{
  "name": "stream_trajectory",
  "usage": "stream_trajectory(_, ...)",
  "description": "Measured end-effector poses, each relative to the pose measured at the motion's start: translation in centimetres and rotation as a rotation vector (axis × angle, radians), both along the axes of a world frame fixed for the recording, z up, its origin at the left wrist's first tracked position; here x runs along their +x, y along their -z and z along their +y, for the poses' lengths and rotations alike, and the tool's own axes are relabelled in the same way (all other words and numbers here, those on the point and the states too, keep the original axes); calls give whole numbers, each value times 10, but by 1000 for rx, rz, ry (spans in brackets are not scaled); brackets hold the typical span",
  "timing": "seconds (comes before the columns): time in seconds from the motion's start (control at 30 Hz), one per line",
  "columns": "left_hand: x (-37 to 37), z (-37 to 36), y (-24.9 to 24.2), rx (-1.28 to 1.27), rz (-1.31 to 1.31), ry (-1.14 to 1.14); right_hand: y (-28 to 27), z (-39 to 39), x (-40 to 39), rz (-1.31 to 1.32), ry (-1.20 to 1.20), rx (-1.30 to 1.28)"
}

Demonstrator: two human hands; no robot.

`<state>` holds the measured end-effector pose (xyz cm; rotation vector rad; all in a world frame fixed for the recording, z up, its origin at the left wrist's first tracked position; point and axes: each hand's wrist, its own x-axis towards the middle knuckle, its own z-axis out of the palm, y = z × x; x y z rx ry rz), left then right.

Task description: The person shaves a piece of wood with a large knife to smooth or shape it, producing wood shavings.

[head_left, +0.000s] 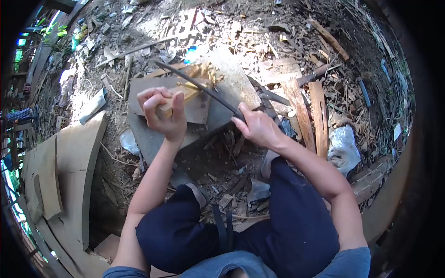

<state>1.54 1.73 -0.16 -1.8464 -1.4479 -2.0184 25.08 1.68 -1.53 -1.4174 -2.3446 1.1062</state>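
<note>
My left hand (162,111) is closed around a short piece of pale yellow wood (189,94), held over a flat board (139,86). In my right hand (259,125) is the handle of a machete (211,92), gripped in a fist. Its long dark blade slants up and to the left, crossing the far end of the wood in this view. Fresh chips (207,71) lie just beyond the blade. Below the board is a larger grey slab (222,112), with a pale, rough-topped piece (238,85) on its right.
Long split pieces of wood (318,118) lie on the right near a crumpled plastic bag (344,148). Big curved boards (74,157) lean at the left. A thin stick (146,46) crosses the littered ground at the back. My bent knees (301,204) are close in front.
</note>
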Motion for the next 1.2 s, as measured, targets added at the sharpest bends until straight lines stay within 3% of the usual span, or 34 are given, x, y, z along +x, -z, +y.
stream_trajectory(0.17, 3, 8, -9, -37, 22, -17, -24, 12, 0, 6, -8, -12)
stream_trajectory(0.33, -3, 13, -5, -19, 33, 21, -113, 20, -8, 397, 31, 167)
stream_trajectory(0.43, -1, 13, -6, -6, -6, 46, -103, 14, -8, 465, 44, 175)
stream_trajectory(0.5, -2, 11, -6, 1, -5, 7, -46, 6, -9, 123, 5, 127)
stream_trajectory(0.53, -3, 9, -4, -4, -11, -28, -21, 9, -8, -151, -32, -105)
stream_trajectory(0.63, -5, 8, -7, 8, -78, 54, 6, 19, -2, -64, 37, -85)
stream_trajectory(0.67, -7, 5, -7, -59, 23, 36, 10, 17, -2, -57, 43, -95)
stream_trajectory(0.77, -4, 11, -9, -44, 20, 32, -38, 25, -5, 57, -21, -152)
stream_trajectory(0.93, -2, 8, -6, -36, -41, 20, -109, 25, -9, 375, 32, -35)
stream_trajectory(1.03, -2, 8, -10, -18, -11, 21, -64, 12, -10, 378, 72, 78)
stream_trajectory(1.1, -2, 8, -9, -24, -16, 5, -3, 4, -6, -63, -22, 24)
stream_trajectory(1.2, -4, 10, -10, -39, -21, 18, 12, 5, -6, -19, 6, 62)
